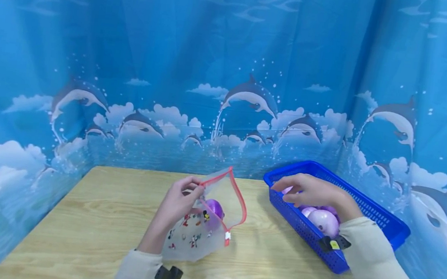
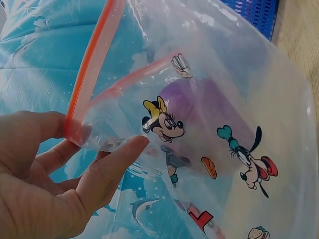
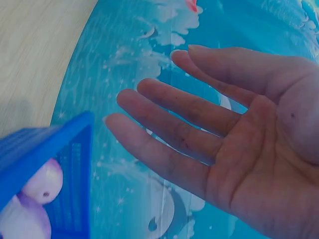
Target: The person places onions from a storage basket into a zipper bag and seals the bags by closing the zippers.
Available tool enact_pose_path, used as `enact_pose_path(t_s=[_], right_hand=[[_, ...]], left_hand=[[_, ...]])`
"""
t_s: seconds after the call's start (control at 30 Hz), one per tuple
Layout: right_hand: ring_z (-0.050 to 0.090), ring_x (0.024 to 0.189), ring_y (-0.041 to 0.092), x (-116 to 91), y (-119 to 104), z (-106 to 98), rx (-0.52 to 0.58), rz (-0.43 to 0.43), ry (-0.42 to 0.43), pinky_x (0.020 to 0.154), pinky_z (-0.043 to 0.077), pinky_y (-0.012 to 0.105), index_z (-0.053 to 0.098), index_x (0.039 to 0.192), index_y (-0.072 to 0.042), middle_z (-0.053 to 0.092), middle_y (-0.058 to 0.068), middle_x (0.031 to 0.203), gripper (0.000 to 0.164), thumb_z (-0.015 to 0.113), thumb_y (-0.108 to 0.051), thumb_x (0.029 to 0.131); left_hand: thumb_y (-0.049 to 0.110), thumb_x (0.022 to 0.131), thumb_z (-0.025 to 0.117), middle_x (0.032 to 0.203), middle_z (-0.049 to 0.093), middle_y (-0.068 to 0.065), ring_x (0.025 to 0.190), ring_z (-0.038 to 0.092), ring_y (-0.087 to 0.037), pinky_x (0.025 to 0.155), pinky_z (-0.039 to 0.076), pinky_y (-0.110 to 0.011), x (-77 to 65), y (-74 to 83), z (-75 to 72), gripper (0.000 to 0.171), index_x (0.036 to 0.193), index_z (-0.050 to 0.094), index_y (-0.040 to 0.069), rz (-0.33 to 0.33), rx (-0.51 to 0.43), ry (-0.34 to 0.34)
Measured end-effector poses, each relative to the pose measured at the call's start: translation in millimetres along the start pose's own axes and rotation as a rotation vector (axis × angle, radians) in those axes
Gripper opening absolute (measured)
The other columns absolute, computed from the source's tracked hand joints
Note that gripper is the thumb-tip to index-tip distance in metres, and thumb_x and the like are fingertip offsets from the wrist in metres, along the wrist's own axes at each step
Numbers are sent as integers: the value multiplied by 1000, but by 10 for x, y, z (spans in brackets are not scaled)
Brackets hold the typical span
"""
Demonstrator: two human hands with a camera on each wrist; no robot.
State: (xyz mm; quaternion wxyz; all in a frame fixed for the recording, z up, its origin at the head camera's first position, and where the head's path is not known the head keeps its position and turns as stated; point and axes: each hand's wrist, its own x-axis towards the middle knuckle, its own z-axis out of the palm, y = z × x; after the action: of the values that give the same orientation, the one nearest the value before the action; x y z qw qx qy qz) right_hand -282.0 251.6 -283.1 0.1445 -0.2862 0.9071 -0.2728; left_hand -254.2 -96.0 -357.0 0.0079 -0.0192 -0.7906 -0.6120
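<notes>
A person's left grip [image 1: 177, 198] pinches a translucent bag [image 1: 203, 248] by its rim, while the empty right grip [image 1: 312, 191], fingers loosely extended, is nearer the purple-white balls [image 1: 323, 221] lying below it in the blue basket [image 1: 297, 222].

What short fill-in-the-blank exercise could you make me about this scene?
The plastic bag is held by the person's ____ hand.
The basket near the right hand is colored ____.
The leaping animals printed on the backdrop are ____.

Missing words: left; blue; dolphins.
</notes>
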Motion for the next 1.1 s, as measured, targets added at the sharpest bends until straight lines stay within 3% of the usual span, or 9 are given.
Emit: enact_pose_path(t_s=[0.3,0.53,0.87,1.1], right_hand=[[63,127,42,-189,192,-82,-71,2,33,100,61,47,63,139,-9,65,17,140,36,60,-18,104],[66,121,42,-327,377,-169,-122,3,36,99,61,52,63,136,-3,67,19,135,38,64,-16,101],[63,119,54,-503,667,-237,-170,71,43,95,60,59,60,136,4,65,29,132,47,70,-12,93],[64,114,51,-513,787,-213,-177,122,4,90,62,57,63,131,2,67,31,125,47,74,-12,88]], left_hand=[[17,103,62,119,63,-16,102,69,-27,77,68,-35,14,-24,-20,14,115,66,10,3,-24,10],[15,102,64,121,62,-17,101,69,-26,78,68,-34,24,-30,-38,14,114,66,10,8,-31,23],[14,102,63,121,62,-17,101,69,-27,77,68,-34,35,-15,-49,14,114,66,9,7,-19,36],[14,102,63,121,62,-17,101,69,-27,78,68,-34,34,-21,-46,14,115,66,9,1,-26,36]])
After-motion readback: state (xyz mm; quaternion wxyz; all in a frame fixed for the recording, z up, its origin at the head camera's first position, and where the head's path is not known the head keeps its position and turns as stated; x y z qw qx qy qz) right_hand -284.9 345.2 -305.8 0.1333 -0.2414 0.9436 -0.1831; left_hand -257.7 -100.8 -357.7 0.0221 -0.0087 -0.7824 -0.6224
